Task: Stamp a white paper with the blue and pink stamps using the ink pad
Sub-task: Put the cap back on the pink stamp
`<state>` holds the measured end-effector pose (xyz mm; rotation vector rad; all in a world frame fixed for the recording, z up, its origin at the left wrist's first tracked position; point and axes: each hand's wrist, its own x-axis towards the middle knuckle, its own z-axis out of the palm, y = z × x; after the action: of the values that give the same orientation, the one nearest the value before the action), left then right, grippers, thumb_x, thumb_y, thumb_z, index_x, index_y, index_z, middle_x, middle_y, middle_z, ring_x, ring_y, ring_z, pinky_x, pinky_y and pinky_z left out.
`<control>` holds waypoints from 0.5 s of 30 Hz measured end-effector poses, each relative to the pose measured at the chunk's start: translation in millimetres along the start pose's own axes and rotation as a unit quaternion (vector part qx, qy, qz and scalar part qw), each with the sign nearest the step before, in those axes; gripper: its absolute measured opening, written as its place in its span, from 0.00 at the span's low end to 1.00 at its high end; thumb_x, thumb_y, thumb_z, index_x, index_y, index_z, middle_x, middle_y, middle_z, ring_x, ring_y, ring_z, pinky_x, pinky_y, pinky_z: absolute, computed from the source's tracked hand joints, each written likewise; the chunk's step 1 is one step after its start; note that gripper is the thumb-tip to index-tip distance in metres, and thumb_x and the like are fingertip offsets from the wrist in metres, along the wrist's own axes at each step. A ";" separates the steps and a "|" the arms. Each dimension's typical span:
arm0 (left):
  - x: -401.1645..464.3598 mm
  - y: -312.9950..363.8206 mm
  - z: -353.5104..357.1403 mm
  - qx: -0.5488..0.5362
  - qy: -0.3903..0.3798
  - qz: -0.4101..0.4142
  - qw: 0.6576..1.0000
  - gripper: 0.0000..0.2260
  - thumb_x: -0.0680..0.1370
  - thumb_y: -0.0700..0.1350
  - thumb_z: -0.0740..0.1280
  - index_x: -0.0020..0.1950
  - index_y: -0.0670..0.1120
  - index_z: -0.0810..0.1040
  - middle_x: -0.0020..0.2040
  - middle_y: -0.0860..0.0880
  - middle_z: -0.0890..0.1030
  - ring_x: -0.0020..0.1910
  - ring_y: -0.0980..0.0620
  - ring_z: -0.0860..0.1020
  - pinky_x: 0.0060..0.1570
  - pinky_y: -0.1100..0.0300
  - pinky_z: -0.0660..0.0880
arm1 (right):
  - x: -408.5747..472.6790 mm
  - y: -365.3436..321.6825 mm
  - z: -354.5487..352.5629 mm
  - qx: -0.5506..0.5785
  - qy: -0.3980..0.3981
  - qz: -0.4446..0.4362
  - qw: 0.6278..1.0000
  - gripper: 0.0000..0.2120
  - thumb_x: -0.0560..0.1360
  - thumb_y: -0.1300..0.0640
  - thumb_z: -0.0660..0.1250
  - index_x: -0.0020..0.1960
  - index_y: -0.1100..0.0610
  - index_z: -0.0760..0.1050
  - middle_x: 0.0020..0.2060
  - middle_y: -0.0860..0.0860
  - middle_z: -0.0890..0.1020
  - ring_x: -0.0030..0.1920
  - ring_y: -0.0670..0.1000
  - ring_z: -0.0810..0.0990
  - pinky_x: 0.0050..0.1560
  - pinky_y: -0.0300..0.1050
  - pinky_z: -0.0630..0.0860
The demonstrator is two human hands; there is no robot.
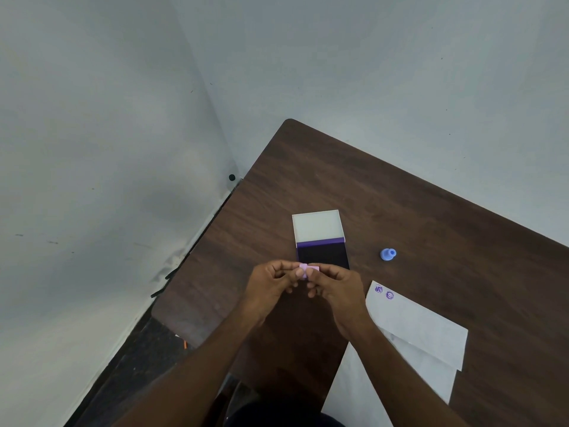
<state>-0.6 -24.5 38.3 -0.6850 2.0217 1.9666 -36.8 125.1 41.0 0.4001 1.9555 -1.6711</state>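
Note:
Both hands meet just in front of the ink pad [323,254], which lies open with its pale lid [317,226] flipped back. My left hand [271,285] and my right hand [335,288] pinch the small pink stamp [307,269] between their fingertips, held a little above the table. The blue stamp [388,254] stands alone on the table to the right of the pad. The white paper [425,328] lies to the right of my right hand and carries two purple prints [384,291] near its far corner.
The dark wooden table [431,211] sits in a corner between two grey walls [369,72]. Its left edge drops to the dark floor [138,349]. A second white sheet [354,389] lies at the near edge under my right forearm.

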 end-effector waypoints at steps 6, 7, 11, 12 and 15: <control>-1.0 -1.9 1.4 -0.003 -0.012 0.014 1.000 0.09 0.74 0.44 0.72 0.54 0.47 0.82 0.46 0.51 0.85 0.44 0.53 0.83 0.41 0.64 0.78 | 1.8 6.8 -1.1 0.023 0.009 0.033 0.999 0.09 0.69 0.53 0.73 0.48 0.55 0.83 0.37 0.55 0.86 0.37 0.58 0.84 0.44 0.49 0.83; -1.2 -1.7 2.3 0.001 -0.014 0.016 1.000 0.10 0.74 0.44 0.72 0.55 0.47 0.82 0.47 0.51 0.85 0.45 0.53 0.83 0.41 0.65 0.78 | 2.5 7.0 -2.0 0.026 0.011 0.037 0.999 0.09 0.69 0.52 0.74 0.48 0.55 0.83 0.37 0.55 0.86 0.37 0.58 0.84 0.44 0.49 0.83; -0.9 0.4 4.0 0.006 -0.013 0.019 1.000 0.11 0.74 0.44 0.71 0.56 0.48 0.81 0.50 0.53 0.84 0.48 0.59 0.82 0.42 0.68 0.76 | 4.8 8.8 -3.2 0.030 0.018 0.045 0.998 0.13 0.69 0.52 0.74 0.50 0.58 0.83 0.38 0.55 0.86 0.37 0.57 0.84 0.44 0.50 0.83; -0.5 0.4 4.1 0.005 -0.011 0.020 1.000 0.12 0.74 0.44 0.72 0.57 0.48 0.81 0.50 0.53 0.84 0.48 0.60 0.81 0.42 0.69 0.76 | 4.9 8.9 -2.8 0.031 0.019 0.042 0.998 0.14 0.69 0.52 0.74 0.51 0.58 0.83 0.38 0.54 0.86 0.38 0.57 0.84 0.44 0.49 0.83; 1.5 -1.2 6.2 -0.001 0.008 0.008 1.000 0.17 0.73 0.47 0.72 0.61 0.50 0.78 0.51 0.52 0.84 0.49 0.58 0.81 0.46 0.65 0.78 | 3.7 6.1 -2.6 0.036 0.023 0.030 0.999 0.11 0.69 0.53 0.74 0.50 0.56 0.83 0.38 0.53 0.86 0.37 0.55 0.84 0.41 0.45 0.82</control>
<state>-2.2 -18.5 36.1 -0.6892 2.0399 1.9787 -37.1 128.4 34.2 0.5241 1.9006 -1.7125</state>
